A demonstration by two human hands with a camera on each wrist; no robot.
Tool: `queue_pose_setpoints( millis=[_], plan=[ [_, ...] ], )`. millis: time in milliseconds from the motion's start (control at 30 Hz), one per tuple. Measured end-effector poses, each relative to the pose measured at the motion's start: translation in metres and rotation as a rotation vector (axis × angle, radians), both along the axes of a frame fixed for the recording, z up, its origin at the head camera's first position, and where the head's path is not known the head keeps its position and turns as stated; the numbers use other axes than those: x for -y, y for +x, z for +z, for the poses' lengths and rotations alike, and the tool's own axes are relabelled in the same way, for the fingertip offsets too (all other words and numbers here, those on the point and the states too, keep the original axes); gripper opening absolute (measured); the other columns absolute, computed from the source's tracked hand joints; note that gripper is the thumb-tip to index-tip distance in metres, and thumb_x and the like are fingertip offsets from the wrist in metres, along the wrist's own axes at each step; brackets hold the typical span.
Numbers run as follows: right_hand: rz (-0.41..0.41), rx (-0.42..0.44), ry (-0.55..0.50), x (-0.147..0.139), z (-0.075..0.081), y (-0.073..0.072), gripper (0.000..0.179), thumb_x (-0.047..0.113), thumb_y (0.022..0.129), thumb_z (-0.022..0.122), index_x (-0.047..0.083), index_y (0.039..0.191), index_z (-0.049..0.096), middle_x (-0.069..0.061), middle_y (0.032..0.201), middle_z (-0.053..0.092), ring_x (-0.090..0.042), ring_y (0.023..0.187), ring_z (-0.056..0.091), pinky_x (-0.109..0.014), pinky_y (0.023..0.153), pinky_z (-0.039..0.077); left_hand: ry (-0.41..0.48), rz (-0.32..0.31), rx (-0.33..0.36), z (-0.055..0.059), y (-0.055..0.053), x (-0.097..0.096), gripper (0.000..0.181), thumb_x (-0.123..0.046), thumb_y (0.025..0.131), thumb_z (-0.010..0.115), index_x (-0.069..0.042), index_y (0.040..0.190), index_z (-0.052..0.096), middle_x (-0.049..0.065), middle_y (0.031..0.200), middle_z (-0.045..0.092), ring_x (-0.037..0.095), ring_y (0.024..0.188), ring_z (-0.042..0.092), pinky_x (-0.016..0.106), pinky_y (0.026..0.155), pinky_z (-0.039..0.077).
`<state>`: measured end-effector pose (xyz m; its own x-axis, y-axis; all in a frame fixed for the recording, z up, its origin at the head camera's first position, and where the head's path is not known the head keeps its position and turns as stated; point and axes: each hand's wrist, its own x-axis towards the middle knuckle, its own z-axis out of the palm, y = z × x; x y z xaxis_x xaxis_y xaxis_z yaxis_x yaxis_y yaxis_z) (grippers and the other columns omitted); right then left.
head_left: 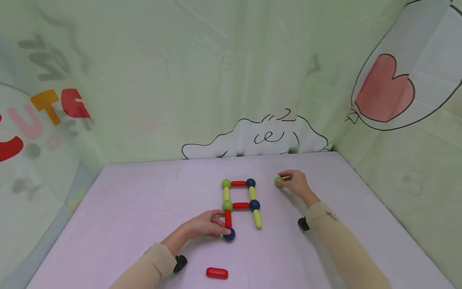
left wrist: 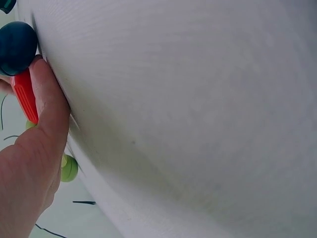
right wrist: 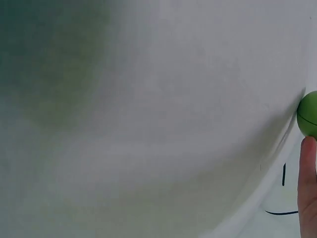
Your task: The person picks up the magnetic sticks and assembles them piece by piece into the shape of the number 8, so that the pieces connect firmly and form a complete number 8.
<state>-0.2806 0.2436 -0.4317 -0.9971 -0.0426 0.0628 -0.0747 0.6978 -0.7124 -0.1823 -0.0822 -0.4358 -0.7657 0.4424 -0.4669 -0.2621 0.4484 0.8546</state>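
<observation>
A flat frame of toy building rods and balls lies on the table. Its lower-left leg is a red rod (head_left: 228, 218) ending in a blue ball (head_left: 229, 235). My left hand (head_left: 205, 224) holds this leg, its thumb touching the ball; the left wrist view shows the blue ball (left wrist: 17, 48) at the thumb tip and the red rod (left wrist: 26, 96) alongside. Right of the frame, my right hand (head_left: 296, 184) pinches a loose green ball (head_left: 278, 182). Only a finger and part of the green ball (right wrist: 308, 114) show in the right wrist view.
The frame's lower-right leg, a yellow-green rod (head_left: 257, 219), hangs from a blue ball (head_left: 254, 204) with its near end free. A loose red rod (head_left: 217, 273) lies near the table's front. Printed curtains (head_left: 162, 80) stand behind and beside the pale table (head_left: 144, 200).
</observation>
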Motion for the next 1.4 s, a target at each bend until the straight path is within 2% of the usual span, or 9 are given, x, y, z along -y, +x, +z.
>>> queue_pose_setpoints(
  millis=[233,533,667,900,1133,1267,1400],
  plan=[
    [0.026,0.027,0.013,-0.005,0.002,0.004,0.03,0.01,0.079,0.071,-0.008,0.102,0.063,-0.022,0.102,0.062,-0.033,0.091,0.06,-0.034,0.071,0.05,0.009,-0.009,0.005,0.003,0.001,-0.001,0.067,-0.018,0.081,0.07,-0.003,0.136,0.036,0.006,0.095,0.06,0.017,0.082,0.059,0.033,0.079,0.049],
    [0.075,0.116,0.049,0.0,0.006,0.019,0.03,0.015,0.078,0.073,-0.002,0.101,0.064,-0.016,0.1,0.063,-0.027,0.088,0.059,-0.032,0.069,0.05,0.018,-0.005,0.002,0.002,0.001,0.001,0.068,-0.018,0.081,0.07,-0.002,0.136,0.035,0.006,0.095,0.06,0.016,0.082,0.059,0.033,0.079,0.05],
    [0.099,0.126,0.052,0.0,0.004,0.026,0.03,0.016,0.076,0.074,-0.001,0.099,0.065,-0.014,0.098,0.064,-0.025,0.086,0.06,-0.031,0.067,0.05,0.024,-0.011,0.002,0.0,0.0,0.002,0.068,-0.018,0.081,0.07,-0.002,0.137,0.034,0.006,0.095,0.06,0.017,0.082,0.059,0.033,0.08,0.05],
    [0.165,0.132,0.018,0.006,0.001,0.044,0.025,0.014,0.071,0.077,0.003,0.091,0.068,-0.008,0.091,0.064,-0.019,0.08,0.059,-0.029,0.064,0.049,0.023,-0.014,0.0,-0.001,0.001,0.002,0.069,-0.019,0.081,0.07,-0.002,0.137,0.034,0.006,0.096,0.06,0.017,0.083,0.059,0.034,0.08,0.049],
    [0.189,0.124,0.034,0.017,0.006,0.068,0.024,0.009,0.069,0.078,0.002,0.089,0.068,-0.006,0.088,0.064,-0.021,0.08,0.059,-0.029,0.064,0.049,0.04,-0.012,0.007,-0.003,0.0,0.002,0.07,-0.02,0.08,0.071,-0.002,0.136,0.035,0.006,0.095,0.06,0.017,0.082,0.059,0.033,0.08,0.049],
    [0.237,0.093,0.032,0.018,0.003,0.078,0.024,0.01,0.069,0.079,0.003,0.089,0.068,-0.005,0.087,0.065,-0.021,0.079,0.06,-0.028,0.065,0.049,0.043,-0.012,0.01,-0.003,0.0,0.001,0.07,-0.02,0.08,0.072,-0.001,0.136,0.035,0.006,0.094,0.06,0.017,0.082,0.06,0.033,0.08,0.049],
    [0.277,0.115,0.006,0.02,0.002,0.088,0.024,0.012,0.069,0.079,0.003,0.088,0.067,-0.004,0.088,0.065,-0.02,0.078,0.061,-0.027,0.065,0.049,0.036,-0.016,0.006,-0.002,0.001,0.001,0.07,-0.02,0.08,0.071,-0.001,0.137,0.034,0.005,0.095,0.06,0.017,0.082,0.059,0.033,0.08,0.049]
  ],
)
